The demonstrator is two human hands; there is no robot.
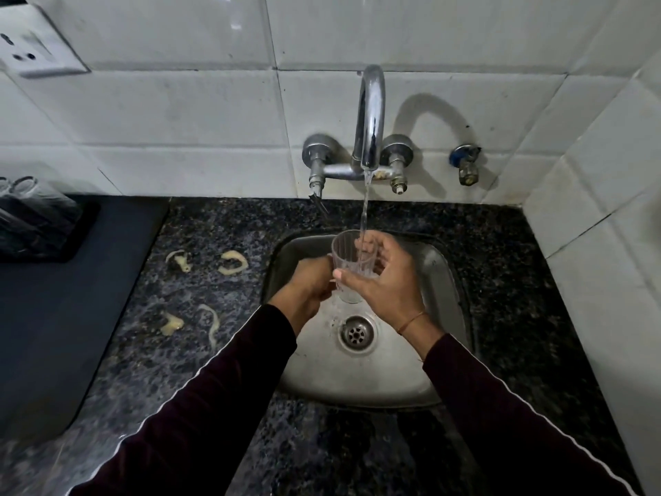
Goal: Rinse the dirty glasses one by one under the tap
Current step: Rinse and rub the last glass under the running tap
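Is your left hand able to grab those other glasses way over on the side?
Probably not right now. The left hand is busy holding the glass under the tap, and the other glasses sit far left, well away from the sink.

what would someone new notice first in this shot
First, the clear glass held over the steel sink, with water from the chrome tap on the tiled wall streaming into it. The left hand grips it from the side while the right hand curls around it, fingers at the rim. Next, the pale scraps on the dark counter left of the sink.
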